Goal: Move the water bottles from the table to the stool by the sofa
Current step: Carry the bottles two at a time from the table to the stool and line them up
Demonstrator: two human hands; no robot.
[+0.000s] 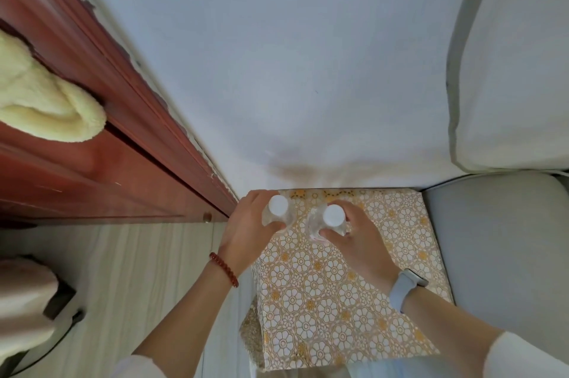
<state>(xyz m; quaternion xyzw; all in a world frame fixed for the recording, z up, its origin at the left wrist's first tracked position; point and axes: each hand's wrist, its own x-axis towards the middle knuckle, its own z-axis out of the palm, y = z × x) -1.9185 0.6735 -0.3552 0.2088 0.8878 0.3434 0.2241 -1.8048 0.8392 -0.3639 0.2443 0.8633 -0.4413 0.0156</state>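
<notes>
2 bottles (278, 214) (329, 220), 1 stool (332, 300)

- The left hand (246, 230) and right hand (354, 236) are covering the lower bodies of both clear bottles (278, 213), so whether they are touching the stool (338, 300) is unclear.
- The right frame edge is cutting off the sofa (508, 239).

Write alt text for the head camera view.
Seen from above, a left hand and right hand each grip a clear, white-capped water bottle over the far end of a floral-patterned stool, with a grey sofa to the right.
</notes>
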